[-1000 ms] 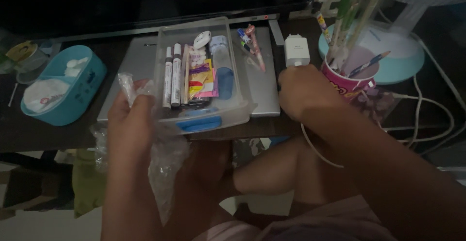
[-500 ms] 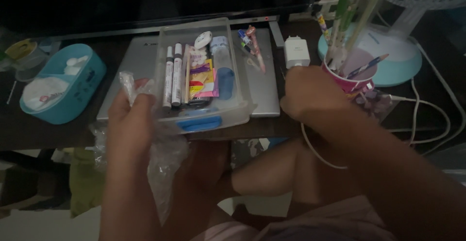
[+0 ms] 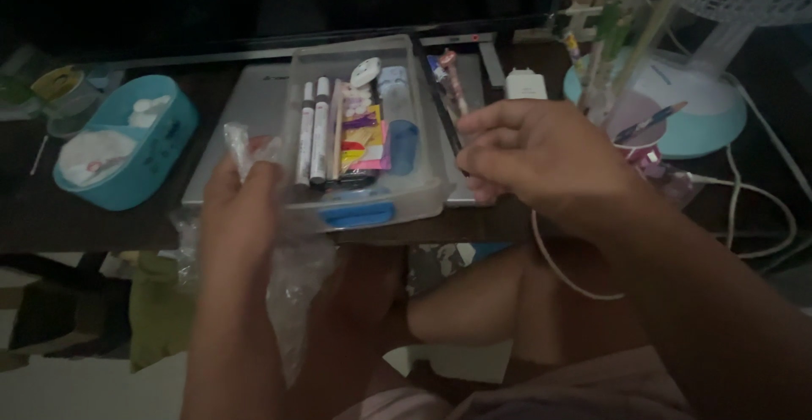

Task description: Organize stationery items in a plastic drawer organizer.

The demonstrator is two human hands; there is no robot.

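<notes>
While our left hand [image 3: 241,208] kept its grip clenched on a crinkled clear plastic bag [image 3: 292,276] at the bench [image 3: 51,217] edge, our right hand [image 3: 541,162] hovered, fingers curled, grasping nothing we could see, beside the rectangular translucent tray [image 3: 423,196].

The tray [image 3: 364,132] sits on the laptop [image 3: 245,124], mid-desk [image 3: 85,225]. The pens [image 3: 315,128] lie in the tray. The tub [image 3: 127,153] sits left, the cup [image 3: 630,124] right.

teal oval box [image 3: 161,153], clear tray [image 3: 423,187] with blue handle [image 3: 359,214], white markers [image 3: 314,131]
</notes>
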